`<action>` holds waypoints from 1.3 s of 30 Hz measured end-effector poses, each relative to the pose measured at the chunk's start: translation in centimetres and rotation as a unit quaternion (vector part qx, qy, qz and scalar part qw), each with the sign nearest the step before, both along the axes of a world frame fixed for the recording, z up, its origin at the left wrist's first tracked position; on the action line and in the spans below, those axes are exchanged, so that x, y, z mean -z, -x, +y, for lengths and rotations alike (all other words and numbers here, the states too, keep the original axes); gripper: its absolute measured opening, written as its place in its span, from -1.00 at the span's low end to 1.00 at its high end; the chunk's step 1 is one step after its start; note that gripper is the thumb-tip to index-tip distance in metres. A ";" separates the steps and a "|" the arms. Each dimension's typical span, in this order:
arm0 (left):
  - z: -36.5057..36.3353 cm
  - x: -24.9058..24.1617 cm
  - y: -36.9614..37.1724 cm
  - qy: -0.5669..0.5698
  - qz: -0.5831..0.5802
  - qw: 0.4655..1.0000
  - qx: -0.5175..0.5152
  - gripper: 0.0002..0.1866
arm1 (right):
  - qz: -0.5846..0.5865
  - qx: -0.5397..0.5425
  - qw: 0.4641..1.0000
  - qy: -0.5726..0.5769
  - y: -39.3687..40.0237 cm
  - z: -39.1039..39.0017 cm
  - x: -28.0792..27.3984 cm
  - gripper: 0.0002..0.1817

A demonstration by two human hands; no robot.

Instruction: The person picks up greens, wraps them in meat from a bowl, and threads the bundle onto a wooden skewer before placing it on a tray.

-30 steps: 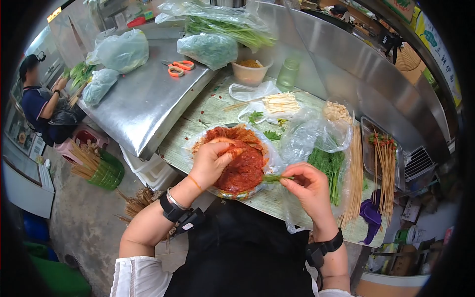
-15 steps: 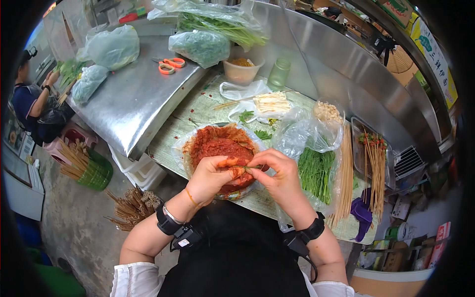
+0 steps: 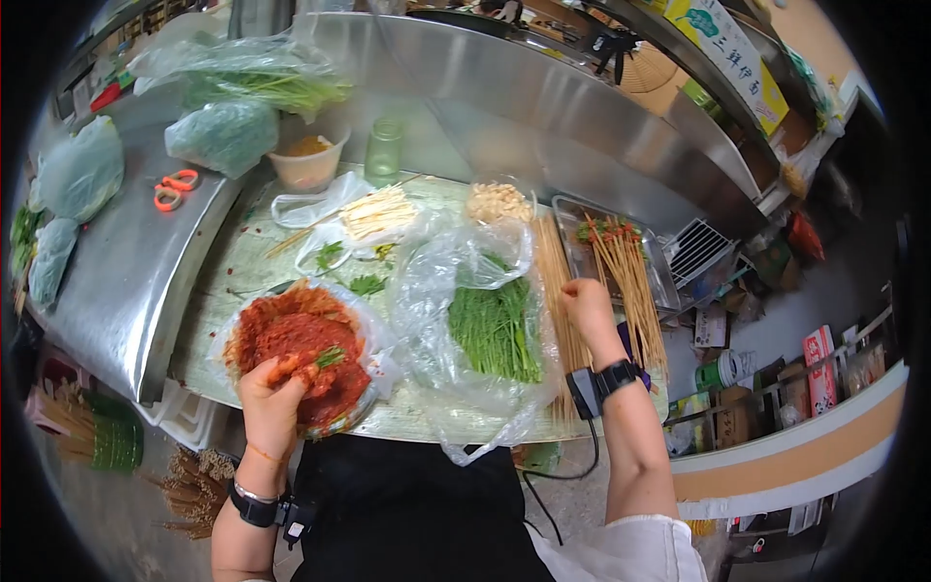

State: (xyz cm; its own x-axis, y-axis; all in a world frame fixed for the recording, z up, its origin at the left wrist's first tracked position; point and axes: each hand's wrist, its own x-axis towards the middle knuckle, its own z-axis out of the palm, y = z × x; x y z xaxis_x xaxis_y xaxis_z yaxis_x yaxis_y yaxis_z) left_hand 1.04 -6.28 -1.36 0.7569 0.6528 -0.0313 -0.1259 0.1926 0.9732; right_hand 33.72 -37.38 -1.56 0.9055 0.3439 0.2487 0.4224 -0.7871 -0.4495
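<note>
My left hand [image 3: 273, 393] is over the near side of a bowl of red paste [image 3: 301, 330], its reddened fingers closed round a small green leafy bit [image 3: 331, 356]. Off to the right, my right hand [image 3: 589, 308] hangs above long bare skewers [image 3: 555, 281], fingers pinched together; whatever they may hold is too small to make out. Beside it, a metal tray [image 3: 662, 276] carries skewers with red and green food at their far ends [image 3: 613, 231]. Between my hands, green stalks [image 3: 495, 330] lie in a clear plastic bag [image 3: 422, 291].
White strips [image 3: 378, 211], a tub [image 3: 308, 160], a green glass [image 3: 384, 150] and a bag of pale pieces [image 3: 499, 203] stand farther back. Orange scissors [image 3: 175, 189] and bagged greens [image 3: 223, 136] are on the metal counter at left. A wire rack [image 3: 696, 250] is at right.
The view has turned right. My hands have parted: the right moved away from the bowl to the skewers, while the left stays over the paste with the green bit.
</note>
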 end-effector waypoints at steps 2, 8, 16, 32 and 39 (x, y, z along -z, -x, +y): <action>-0.2 0.2 0.0 -0.031 0.022 0.999 -0.014 -0.80 | -0.017 0.024 0.989 0.145 -2.0 -1.0 1.8 -0.81; -0.6 -0.7 0.0 0.016 -0.002 1.000 -0.017 -0.81 | 0.211 0.099 0.963 0.137 -2.5 -0.9 0.8 -0.74; -0.4 -0.3 0.6 0.050 -0.027 0.998 -0.016 -0.79 | 0.143 0.043 0.987 -0.062 -0.9 -2.4 -3.2 -0.85; -1.4 -0.6 -0.9 0.257 -0.140 0.954 -0.070 -0.76 | 0.264 -0.151 0.749 -0.589 18.8 11.3 -4.6 -0.85; -1.0 -0.6 0.0 0.200 -0.089 0.975 -0.036 -0.74 | 0.432 -0.267 0.662 -0.552 21.8 12.7 -3.0 -0.80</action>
State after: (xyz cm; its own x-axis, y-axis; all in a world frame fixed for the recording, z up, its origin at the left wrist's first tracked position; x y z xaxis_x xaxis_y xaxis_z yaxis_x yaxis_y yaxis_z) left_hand 1.09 -7.31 -0.77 0.7261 0.6672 -0.1664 -0.3140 0.5370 0.7829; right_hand 11.88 -24.69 1.44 0.6964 0.7126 0.0851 -0.2811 0.3800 -0.8812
